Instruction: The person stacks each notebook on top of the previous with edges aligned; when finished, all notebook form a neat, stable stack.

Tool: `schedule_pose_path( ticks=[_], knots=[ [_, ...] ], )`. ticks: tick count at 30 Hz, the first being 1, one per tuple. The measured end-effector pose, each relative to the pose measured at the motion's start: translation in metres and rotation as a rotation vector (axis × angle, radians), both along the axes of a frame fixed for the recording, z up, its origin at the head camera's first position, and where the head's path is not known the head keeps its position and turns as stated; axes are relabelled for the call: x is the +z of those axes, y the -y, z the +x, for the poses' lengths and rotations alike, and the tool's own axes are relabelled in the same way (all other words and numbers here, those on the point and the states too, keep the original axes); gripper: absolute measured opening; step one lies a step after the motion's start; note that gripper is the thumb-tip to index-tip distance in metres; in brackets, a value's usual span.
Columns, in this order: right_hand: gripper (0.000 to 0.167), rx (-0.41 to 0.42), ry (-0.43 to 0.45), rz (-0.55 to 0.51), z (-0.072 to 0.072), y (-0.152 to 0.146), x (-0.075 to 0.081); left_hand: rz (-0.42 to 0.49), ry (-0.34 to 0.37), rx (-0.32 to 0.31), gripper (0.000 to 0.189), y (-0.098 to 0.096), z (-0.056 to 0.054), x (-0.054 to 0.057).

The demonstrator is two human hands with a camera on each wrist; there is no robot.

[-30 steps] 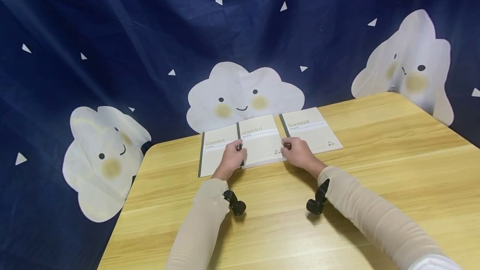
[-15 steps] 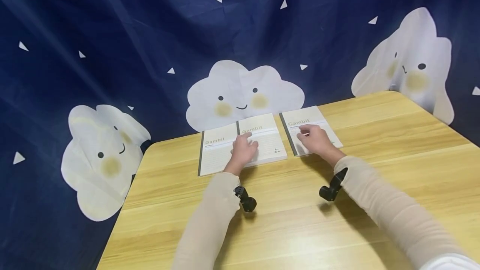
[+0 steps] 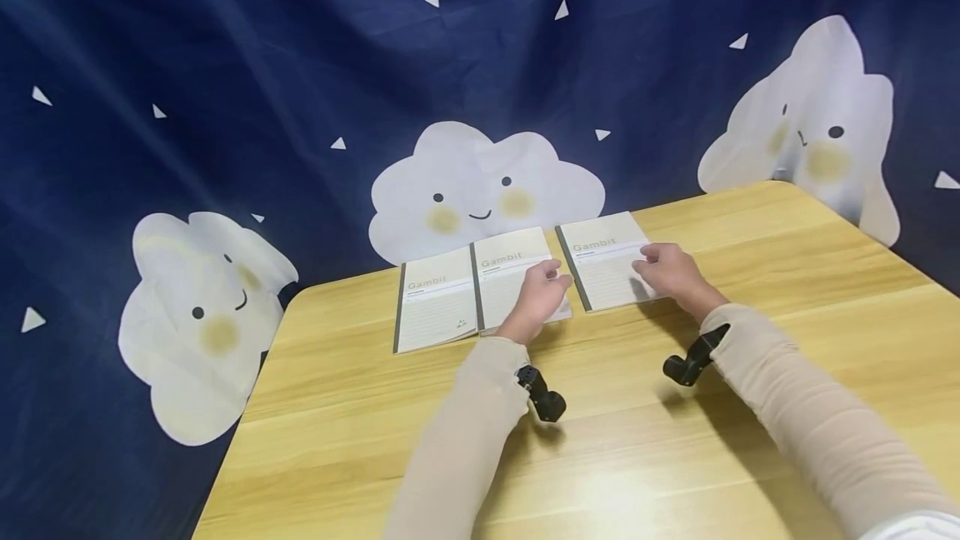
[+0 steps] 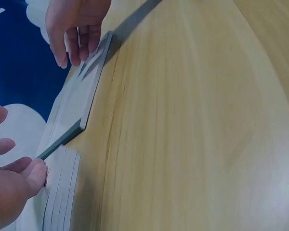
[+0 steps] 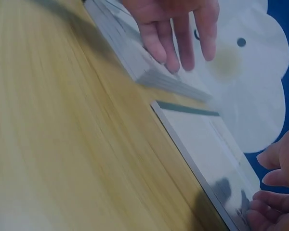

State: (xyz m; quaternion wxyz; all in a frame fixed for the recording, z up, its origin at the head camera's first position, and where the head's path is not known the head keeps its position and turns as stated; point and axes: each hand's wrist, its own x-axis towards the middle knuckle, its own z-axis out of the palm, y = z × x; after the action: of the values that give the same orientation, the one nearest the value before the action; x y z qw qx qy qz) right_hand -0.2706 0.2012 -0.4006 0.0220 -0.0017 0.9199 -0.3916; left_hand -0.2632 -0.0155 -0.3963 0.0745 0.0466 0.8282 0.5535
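Notebooks (image 3: 498,294) in row on tbl (image 3: 352,440), R one (image 3: 600,269) slightly apart, w/ curtain (image 3: 300,48) behind.

Head view's up high and farthest back, looking forward and down over a yellow wood-grain table (image 3: 322,423), navy cloud-print fabric backdrop (image 3: 487,48) at 12 o'clock. Wrist views are way lower and closer, angled inward; both catch the thin white rectangular dark-spined paper notebook (image 4: 73,103), 10 o'clock in left, 4 in right.

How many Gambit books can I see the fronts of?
3: the left book, the middle book, partly behind the left hand, and the right book, near the right hand. The middle book seems to top a stack, so more may be hidden underneath.
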Motion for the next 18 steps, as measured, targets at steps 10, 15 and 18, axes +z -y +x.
schedule_pose_path(
  ticks=[10, 15, 18],
  knots=[
    [0.058, -0.028, 0.079, -0.025, 0.001, -0.015, 0.004, 0.056, 0.060, 0.005, 0.054, -0.022, 0.001, -0.003],
    [0.057, -0.042, 0.080, -0.025, 0.001, -0.020, 0.003, 0.069, 0.075, 0.011, 0.057, -0.033, 0.001, -0.003],
    [0.057, -0.064, 0.090, -0.038, 0.002, -0.022, 0.003, 0.072, 0.083, 0.021, 0.058, -0.037, 0.002, -0.004]
  ],
)
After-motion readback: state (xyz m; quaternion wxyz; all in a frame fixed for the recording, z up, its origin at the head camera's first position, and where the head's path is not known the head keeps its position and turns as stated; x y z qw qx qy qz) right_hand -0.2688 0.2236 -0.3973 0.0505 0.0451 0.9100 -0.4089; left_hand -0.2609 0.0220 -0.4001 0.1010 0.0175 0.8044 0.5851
